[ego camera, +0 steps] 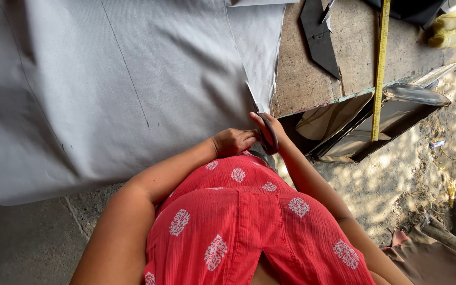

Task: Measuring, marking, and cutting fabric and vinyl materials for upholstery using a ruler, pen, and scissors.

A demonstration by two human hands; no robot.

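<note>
A wide sheet of pale grey cloth [122,84] lies flat over the wooden table [312,79], smooth but for faint chalk lines and a few small dark specks. Near its right side a cut runs up from the near edge — a narrow strip of the cloth [262,58] lies parted from the rest. The right hand [267,129] is closed around the dark handle of one pair of scissors [269,138] at the foot of that cut. The left hand [233,141] rests just beside it, fingers curled on the cloth's near edge; whether it pinches the cloth I cannot tell. Right of the cloth the bare tabletop carries one yellow measuring tape [380,68] — hanging over the edge — and one dark cut piece [319,37].
</note>
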